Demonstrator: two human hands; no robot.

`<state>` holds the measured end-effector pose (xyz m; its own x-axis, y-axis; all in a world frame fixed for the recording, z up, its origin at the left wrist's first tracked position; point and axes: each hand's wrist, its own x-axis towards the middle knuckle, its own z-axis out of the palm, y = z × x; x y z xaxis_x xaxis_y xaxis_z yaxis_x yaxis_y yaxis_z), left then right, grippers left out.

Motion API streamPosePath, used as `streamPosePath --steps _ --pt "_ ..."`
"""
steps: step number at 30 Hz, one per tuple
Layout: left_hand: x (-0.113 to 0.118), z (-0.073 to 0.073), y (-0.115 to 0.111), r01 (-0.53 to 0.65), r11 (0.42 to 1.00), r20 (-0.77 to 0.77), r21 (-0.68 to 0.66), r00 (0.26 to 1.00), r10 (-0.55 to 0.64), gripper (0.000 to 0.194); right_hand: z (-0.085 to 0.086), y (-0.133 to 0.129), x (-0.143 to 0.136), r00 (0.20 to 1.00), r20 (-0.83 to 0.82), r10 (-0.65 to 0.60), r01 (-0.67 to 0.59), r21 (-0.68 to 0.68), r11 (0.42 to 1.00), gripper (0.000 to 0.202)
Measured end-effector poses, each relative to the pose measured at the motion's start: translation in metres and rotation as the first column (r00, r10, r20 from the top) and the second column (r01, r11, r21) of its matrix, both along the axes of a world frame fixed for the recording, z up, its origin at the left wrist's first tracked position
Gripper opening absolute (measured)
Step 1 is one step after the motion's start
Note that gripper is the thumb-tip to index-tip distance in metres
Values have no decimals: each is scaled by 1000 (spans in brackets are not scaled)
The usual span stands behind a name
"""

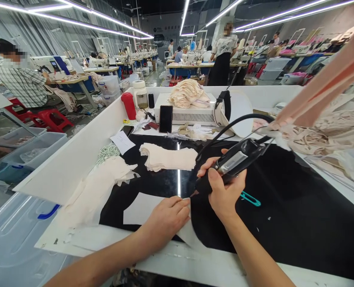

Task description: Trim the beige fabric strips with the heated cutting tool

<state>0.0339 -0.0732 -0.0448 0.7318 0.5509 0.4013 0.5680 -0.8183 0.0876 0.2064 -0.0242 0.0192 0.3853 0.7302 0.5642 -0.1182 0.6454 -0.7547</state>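
My right hand is wrapped around a black corded handheld tool with a pale label, tilted so its narrow end points down and left. That end comes close to my left fingertips; whether it touches cloth I cannot tell. With fingers closed together, my left hand holds down the edge of a pale fabric piece lying on the black work surface. The thumb is hidden. Beyond my hands lies a neat stack of cream fabric pieces. A looser pile of cream pieces is on the left.
Near my right wrist lies a teal clip-like item. At the back are a red cup, a phone and a white vented box. Pink fabric hangs at right beside the tool's cable. A low white wall borders the table.
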Motion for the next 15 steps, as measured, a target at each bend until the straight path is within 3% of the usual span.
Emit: streamPosePath --steps 6,15 --pt "2 -2 -1 1 1000 -12 -21 1000 -1 18 3 -4 2 1000 -14 25 -25 -15 1000 48" --pt "5 -5 -3 -15 1000 -16 -1 1000 15 13 -1 -6 2 1000 23 7 -7 -9 1000 47"
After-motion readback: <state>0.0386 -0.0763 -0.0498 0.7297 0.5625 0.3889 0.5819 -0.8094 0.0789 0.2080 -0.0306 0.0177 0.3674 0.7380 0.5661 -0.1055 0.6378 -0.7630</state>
